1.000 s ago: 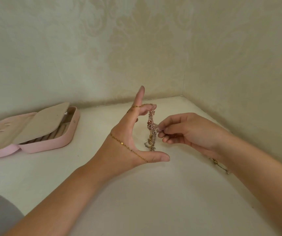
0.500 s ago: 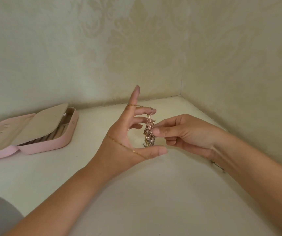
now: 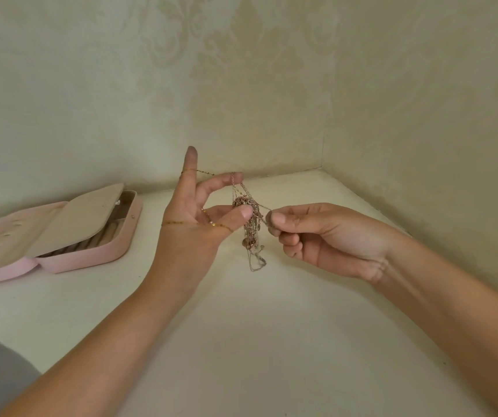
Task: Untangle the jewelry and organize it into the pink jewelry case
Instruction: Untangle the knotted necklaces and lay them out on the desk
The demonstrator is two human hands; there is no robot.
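Left hand (image 3: 187, 233) pinches chain tangle (image 3: 249, 227) above surface (image 3: 241, 341), near far corner; right hand (image 3: 326, 239) pinches one strand. Pink jewelry case (image 3: 91, 257) open at left edge, well apart.

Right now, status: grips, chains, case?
Left grip holds the chain tangle, strands draped over it. Right grip pinches one strand taut. Case open, far left. Nothing in the way.

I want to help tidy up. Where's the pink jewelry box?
In the head view the pink jewelry case lies open on the white surface at the far left, near the wall, left of the left hand holding the tangled chains.
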